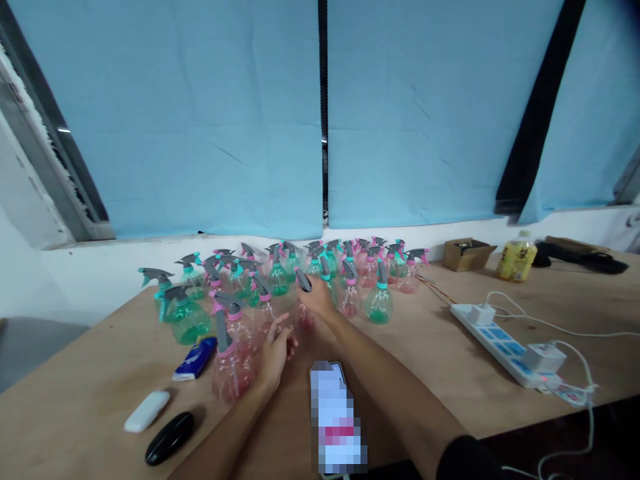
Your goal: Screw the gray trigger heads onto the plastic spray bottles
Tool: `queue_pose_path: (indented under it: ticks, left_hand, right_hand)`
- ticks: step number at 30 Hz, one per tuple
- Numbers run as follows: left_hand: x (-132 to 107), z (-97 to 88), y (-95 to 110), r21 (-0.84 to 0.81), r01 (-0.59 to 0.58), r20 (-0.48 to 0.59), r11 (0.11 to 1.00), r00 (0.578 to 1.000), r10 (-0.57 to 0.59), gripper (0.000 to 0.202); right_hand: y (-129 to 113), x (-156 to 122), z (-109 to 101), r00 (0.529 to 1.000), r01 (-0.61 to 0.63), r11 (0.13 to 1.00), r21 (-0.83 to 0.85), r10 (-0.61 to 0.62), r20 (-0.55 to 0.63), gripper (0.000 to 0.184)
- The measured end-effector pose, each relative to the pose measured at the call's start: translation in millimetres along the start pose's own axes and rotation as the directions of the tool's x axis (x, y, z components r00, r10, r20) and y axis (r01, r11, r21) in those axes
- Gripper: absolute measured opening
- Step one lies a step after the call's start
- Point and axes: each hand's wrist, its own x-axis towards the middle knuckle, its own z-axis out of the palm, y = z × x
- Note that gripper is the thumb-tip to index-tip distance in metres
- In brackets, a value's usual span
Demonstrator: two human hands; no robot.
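My right hand (316, 295) is closed around the neck of a pink spray bottle (304, 318) in the middle of the table. The bottle's grey spray head (303, 280) sticks out above the fingers. My left hand (278, 347) is held just left of it, empty, with the index finger stretched and the others loosely curled. Beside the left wrist stands a clear pink spray bottle (233, 375) with a grey trigger, and another pink spray bottle (242, 327) is behind it. Several more green and pink spray bottles spread toward the wall, among them a green one (379, 303) right of my right hand.
A phone (336, 420) lies between my forearms. At the left are a blue packet (196, 359), a white case (147, 411) and a black case (170, 439). To the right lie a power strip (505, 347) with cables, a cardboard box (467, 256) and a yellow-labelled drink bottle (517, 260).
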Motion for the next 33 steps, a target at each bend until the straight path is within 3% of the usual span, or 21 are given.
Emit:
queue_pose_path:
  ticks: [2,5,9,13,18,33]
  left_hand:
    - [0.4,-0.6,-1.2,0.015,0.005,0.000,1.000,1.000,-0.005,0.053]
    - [1.5,-1.1,-4.4,0.022,0.017,0.008,1.000,1.000,-0.017,0.046]
    - [2.3,-0.5,-7.6,0.038,0.010,0.020,0.999,1.000,-0.011,0.040]
    - [0.9,0.4,-5.8,0.038,0.019,0.035,0.999,0.999,-0.021,0.039]
    - [-0.5,0.3,-3.6,0.067,0.028,0.049,0.997,0.998,-0.031,0.039]
    - [-1.3,2.2,-2.8,0.096,0.028,0.080,0.995,0.996,-0.035,0.036]
  right_hand:
    - [4.5,-0.9,-3.1,0.998,-0.002,0.991,0.133,-0.005,0.056,0.014]
    - [11.8,-1.8,-9.0,0.977,-0.136,0.926,0.352,0.066,0.202,0.027]
    - [16.6,-6.3,-14.4,0.917,-0.276,0.852,0.445,0.094,0.387,0.028]
    - [17.3,-8.9,-10.0,0.918,-0.306,0.844,0.440,0.139,0.373,0.016]
    - [20.7,-6.5,-4.3,0.907,-0.315,0.754,0.577,0.061,0.416,0.011]
    - [9.1,-10.3,-15.6,0.889,-0.351,0.775,0.526,0.100,0.446,0.017]
